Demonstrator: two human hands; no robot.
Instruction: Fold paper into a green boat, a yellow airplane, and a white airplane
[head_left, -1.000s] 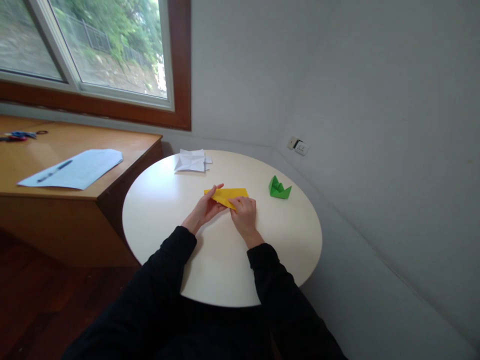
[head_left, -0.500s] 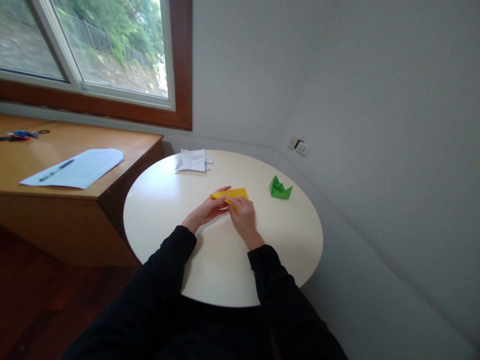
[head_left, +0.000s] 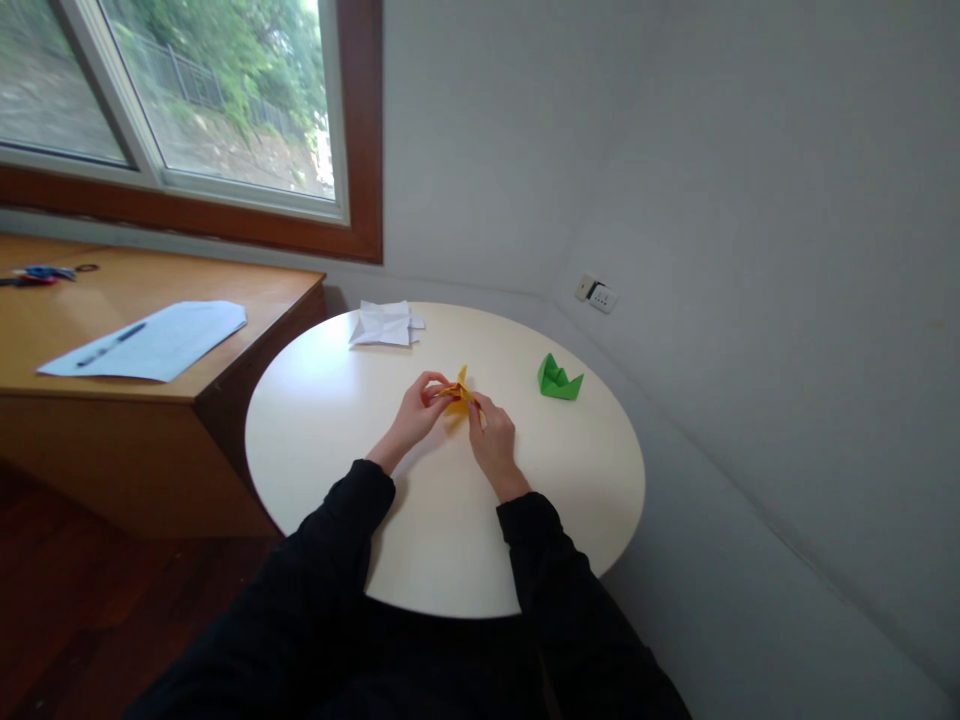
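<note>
Yellow paper: The folded yellow paper is between the two hands, over the middle of the round white tabletop. One thin tip points away from the person. I cannot tell if the bottom touches the tabletop.
Left hand: The left hand has its fingers pinched on the left side of the yellow paper.
Right hand: The right hand has its fingers pinched on the right side of it. Its knuckles hide some of the folds.
Green paper: A folded green paper with pointy ends sits to the right, well apart from the hands.
White paper: Some creased white paper lies near the far edge, a bit to the left.
Brown tabletop: On the left is a brown tabletop. A big pale sheet lies there with a dark pen on it. Farther back are small blue and red things, too blurry to name.
Sleeves: Both arms have black sleeves.
Window: Green trees show through the window.
</note>
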